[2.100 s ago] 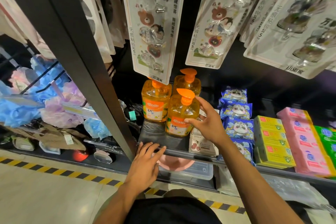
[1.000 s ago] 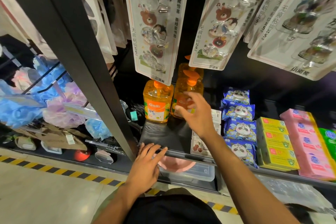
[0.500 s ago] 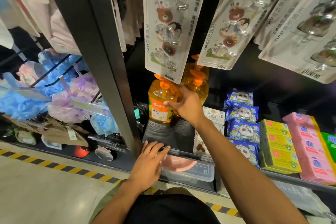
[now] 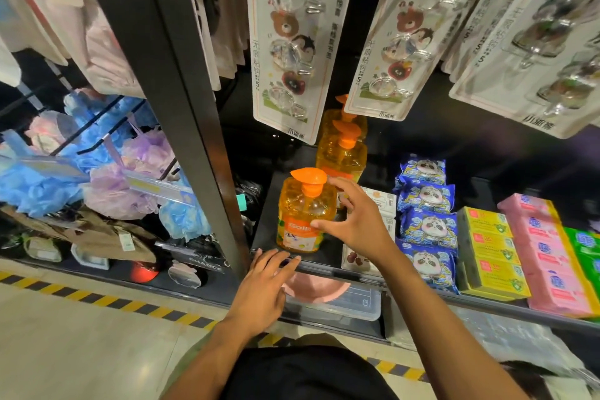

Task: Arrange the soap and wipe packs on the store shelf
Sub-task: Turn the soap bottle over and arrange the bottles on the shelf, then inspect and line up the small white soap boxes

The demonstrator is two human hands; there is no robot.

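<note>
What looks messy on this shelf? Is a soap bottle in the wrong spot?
The front soap bottle stands left of the line made by the two bottles behind it. It is upright, and I see no spill. The wipe packs and soap boxes sit in tidy rows.

Left hand [image 4: 259,289] flat, right hand [image 4: 354,224] forward — fingers spread

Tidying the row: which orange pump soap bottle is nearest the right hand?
The front orange pump soap bottle, by the shelf edge; the right hand touches it, the other two stand behind.
</note>
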